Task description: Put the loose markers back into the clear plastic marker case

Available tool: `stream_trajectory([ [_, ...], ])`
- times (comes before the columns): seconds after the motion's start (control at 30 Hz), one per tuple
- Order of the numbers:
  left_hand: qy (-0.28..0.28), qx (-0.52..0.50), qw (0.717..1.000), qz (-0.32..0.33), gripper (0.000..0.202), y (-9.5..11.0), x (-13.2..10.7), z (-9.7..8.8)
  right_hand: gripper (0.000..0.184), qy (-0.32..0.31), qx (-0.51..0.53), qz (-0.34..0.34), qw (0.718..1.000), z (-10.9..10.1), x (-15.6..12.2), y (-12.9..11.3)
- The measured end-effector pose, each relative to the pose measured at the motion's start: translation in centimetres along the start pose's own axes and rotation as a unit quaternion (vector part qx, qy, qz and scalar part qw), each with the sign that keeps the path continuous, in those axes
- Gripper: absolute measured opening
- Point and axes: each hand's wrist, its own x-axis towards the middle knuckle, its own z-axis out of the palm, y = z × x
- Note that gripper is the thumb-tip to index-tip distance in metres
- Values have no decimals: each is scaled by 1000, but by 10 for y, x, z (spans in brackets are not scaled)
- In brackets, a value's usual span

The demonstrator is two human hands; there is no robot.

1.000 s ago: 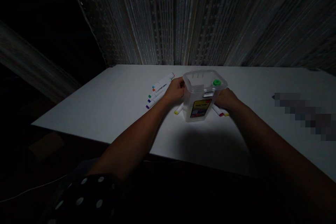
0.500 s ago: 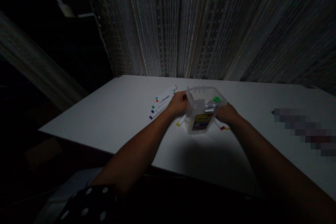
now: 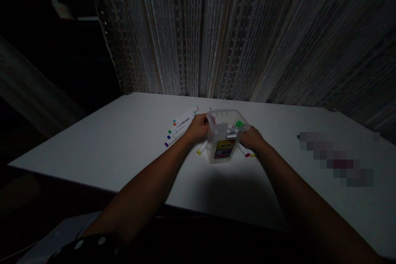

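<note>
Markers lie loose on the desk, just left of the left grip, outside the clear container standing between both grips. One green piece shows within its rim, seemingly inside! More markers, also outside, beside the right grip. Can't tell what either grip holds.

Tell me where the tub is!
In the head view, the tub stands just right of centre on the table, between left hand and right hand.
</note>
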Motion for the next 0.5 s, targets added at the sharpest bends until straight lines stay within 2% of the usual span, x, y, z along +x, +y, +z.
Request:
stream_trajectory([
  [0.3,8,2,1000,-24,5,-6,1,1,42,-9,4,-2,1000,1,0,3],
  [0.5,-12,24,1000,8,9,-11,3,0,43,-7,12,-8,1000,2,0,5],
])
